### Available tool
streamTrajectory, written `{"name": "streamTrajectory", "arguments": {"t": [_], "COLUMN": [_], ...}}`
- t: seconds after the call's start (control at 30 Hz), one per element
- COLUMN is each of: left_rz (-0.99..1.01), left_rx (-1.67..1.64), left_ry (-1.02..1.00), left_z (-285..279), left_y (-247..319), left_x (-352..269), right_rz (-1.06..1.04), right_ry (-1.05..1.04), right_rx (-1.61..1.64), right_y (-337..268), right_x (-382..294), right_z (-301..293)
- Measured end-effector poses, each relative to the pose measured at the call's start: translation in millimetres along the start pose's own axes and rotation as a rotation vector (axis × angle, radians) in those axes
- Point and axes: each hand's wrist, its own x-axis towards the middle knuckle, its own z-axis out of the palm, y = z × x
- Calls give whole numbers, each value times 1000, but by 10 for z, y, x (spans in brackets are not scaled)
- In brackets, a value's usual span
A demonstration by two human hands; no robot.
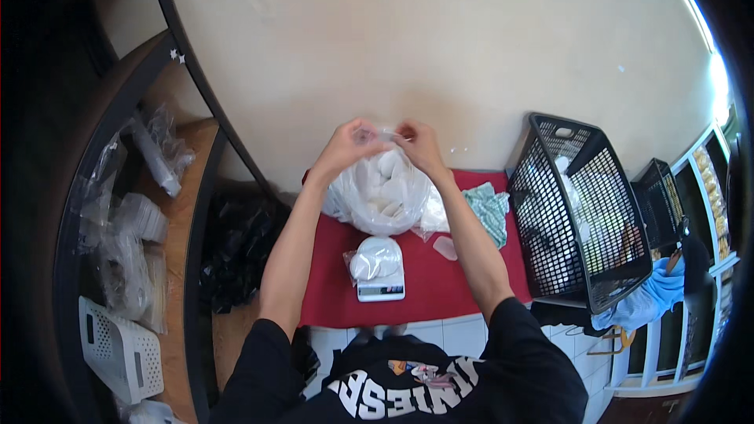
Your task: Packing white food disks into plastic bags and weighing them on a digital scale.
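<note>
A large clear plastic bag (pixel 377 212) filled with pale, flat, rounded pieces stands at the back of the red-covered table (pixel 424 306). My left hand (pixel 349 146) and my right hand (pixel 421 144) pinch the bag's gathered mouth from either side, with some blur at the fingers. In front of the bag, a white digital kitchen scale (pixel 396 290) carries a small clear packet (pixel 372 261) of white round pieces. Flat clear plastic bags (pixel 435 215) lie partly beneath my right forearm, close to a small translucent piece (pixel 445 248) on the cloth.
A green patterned cloth (pixel 486 212) lies right of my forearm. Beyond it stands a tall black plastic crate (pixel 583 212) holding white items. At left, a wooden shelf (pixel 177 218) holds plastic packaging and a white basket (pixel 121 347); black plastic bags (pixel 241 247) fill the gap beside it.
</note>
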Motion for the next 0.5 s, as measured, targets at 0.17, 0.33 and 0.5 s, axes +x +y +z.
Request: {"name": "streamTrajectory", "arguments": {"t": [0.17,0.33,0.5], "left_rz": [61,-23,159], "left_rx": [36,231,582], "left_ry": [202,350,376], "left_z": [411,1312,1807], "left_y": [-170,-345,-262], "left_x": [-1894,-2770,-2734], "right_rz": [20,342,366], "right_ry": [329,433,190], "right_rx": [19,288,251], "right_y": [-1089,-1630,-1706], "right_x": [-1815,-3175,-3197], "right_z": [-437,-341,-240]}}
